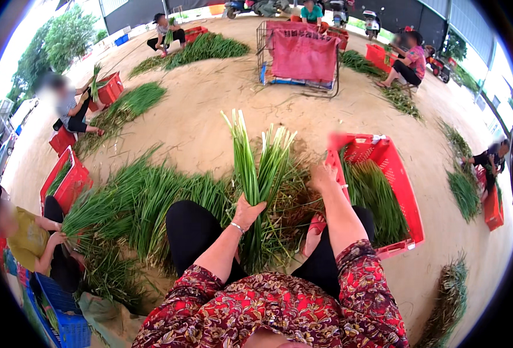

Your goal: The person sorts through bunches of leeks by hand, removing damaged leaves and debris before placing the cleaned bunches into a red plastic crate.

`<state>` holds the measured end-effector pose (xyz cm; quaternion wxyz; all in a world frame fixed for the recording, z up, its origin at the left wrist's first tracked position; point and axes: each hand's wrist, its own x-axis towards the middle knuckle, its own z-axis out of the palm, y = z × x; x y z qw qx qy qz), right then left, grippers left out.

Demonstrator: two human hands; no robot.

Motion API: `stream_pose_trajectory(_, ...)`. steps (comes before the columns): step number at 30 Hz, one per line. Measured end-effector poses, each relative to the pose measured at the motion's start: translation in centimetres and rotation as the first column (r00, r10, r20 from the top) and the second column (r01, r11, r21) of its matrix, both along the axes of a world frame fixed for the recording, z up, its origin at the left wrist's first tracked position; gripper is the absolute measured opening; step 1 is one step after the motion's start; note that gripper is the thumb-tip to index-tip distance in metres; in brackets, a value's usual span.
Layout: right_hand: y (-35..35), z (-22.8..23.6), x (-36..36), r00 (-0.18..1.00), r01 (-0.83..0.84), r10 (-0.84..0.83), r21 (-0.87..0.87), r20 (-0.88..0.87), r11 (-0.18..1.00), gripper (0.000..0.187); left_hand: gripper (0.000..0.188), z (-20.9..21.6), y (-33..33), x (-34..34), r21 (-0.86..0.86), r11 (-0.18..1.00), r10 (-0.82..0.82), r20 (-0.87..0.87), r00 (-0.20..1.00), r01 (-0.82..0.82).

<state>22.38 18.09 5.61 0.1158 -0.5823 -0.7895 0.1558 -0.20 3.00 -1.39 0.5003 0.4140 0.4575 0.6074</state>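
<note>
My left hand [249, 212] is closed around an upright bunch of chives [250, 168], pale stem ends up and green leaves hanging down between my knees. My right hand [324, 176] is beside the left wall of a red plastic crate [394, 168]; its fingers are curled, and what they hold, if anything, is hard to make out. Inside the crate lie more green chives [378, 200]. Under and behind the held bunch is a heap of loose stalks and dry brownish trimmings [294, 217]. A large pile of chives [152, 203] spreads over the ground to my left.
Close on the left, a co-worker in a yellow top [30, 240] handles chives near a blue crate [65, 316]. Other people sit around with piles and red crates. A wire cage cart draped with pink cloth [303, 55] stands ahead. Stalks [448, 298] lie at lower right.
</note>
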Motion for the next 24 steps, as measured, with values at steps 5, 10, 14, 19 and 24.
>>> stream_pose_trajectory(5,-1.2,0.4,-3.3,0.475,-0.139,-0.238,-0.339,-0.847,0.930,0.065,0.035,-0.8,-0.3,-0.5,0.016,0.997,0.080,-0.100,0.992,-0.078)
stream_pose_trajectory(10,-1.8,2.4,-3.5,0.110,-0.193,-0.443,-0.457,-0.890,0.869,0.045,0.043,0.1,-0.3,1.3,-0.049,0.997,-0.072,-0.378,0.923,0.058)
stream_pose_trajectory(14,-1.0,1.7,-2.9,0.022,-0.357,-0.623,-0.588,-0.782,0.726,0.029,0.047,1.8,-0.1,1.5,-0.062,0.964,-0.264,-0.357,0.896,0.260)
stream_pose_trajectory(19,0.1,0.8,-2.3,0.037,-0.322,-0.594,-0.573,-0.803,0.754,0.020,0.057,2.0,0.1,1.0,-0.150,0.930,-0.306,0.194,0.932,0.336)
stream_pose_trajectory(24,0.8,3.1,-0.3,-0.054,-0.281,-0.534,-0.501,-0.843,0.819,0.019,0.043,0.2,0.9,-2.1,-0.080,0.945,-0.267,0.370,0.890,0.317)
